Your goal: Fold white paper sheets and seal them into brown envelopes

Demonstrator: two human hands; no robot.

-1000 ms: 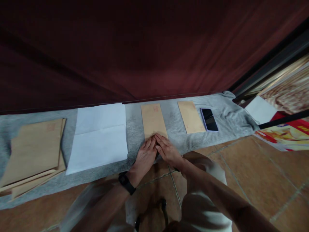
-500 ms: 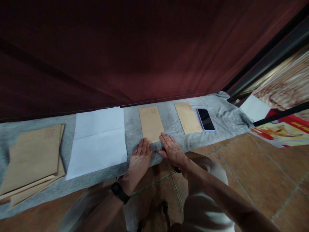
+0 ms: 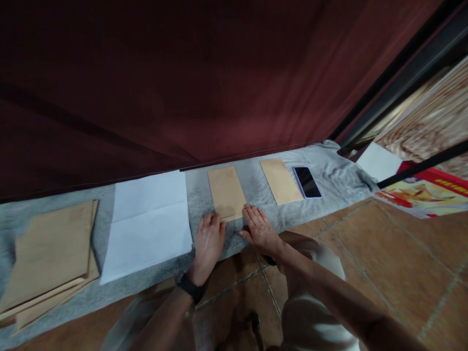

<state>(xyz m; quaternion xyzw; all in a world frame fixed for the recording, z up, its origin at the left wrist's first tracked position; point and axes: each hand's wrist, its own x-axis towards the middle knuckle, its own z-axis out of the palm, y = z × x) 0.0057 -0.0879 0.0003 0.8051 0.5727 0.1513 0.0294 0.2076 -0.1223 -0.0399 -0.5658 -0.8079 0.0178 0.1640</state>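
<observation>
Faces a long grey cloth (image 3: 331, 171) spread on the tiled floor (image 3: 365, 253) at the foot of a dark red curtain (image 3: 183, 87). Rests both hands on that cloth, palms down and opened out flat, gripping nothing. Sets the left hand (image 3: 209, 239) (black watch (image 3: 190, 287) on its wrist) just short of the near-left corner of a brown envelope (image 3: 225, 192), fingertips at the paper's edge. Sets the right hand (image 3: 260, 230) by the near-right corner, fingers stretched and slightly fanned, tips meeting the same edge; cannot tell whether either hand actually bears down on the paper. Finds that envelope lying flat and lengthwise on the cloth, its near end between the two sets of fingertips, its far end reaching toward the curtain with a faint reddish print there. Has a large white sheet (image 3: 148, 224) just left of the left hand, creased across its middle, and further left a loosely squared stack of larger brown envelopes (image 3: 47, 253). Has a second brown envelope (image 3: 281, 180) off to the right, apart from the first, with a dark-screened phone (image 3: 307, 182) close beside its right edge. Takes in, past the cloth's rumpled right end, a white paper (image 3: 378, 161) and a colourful printed sheet (image 3: 420, 192) lying on the floor.
</observation>
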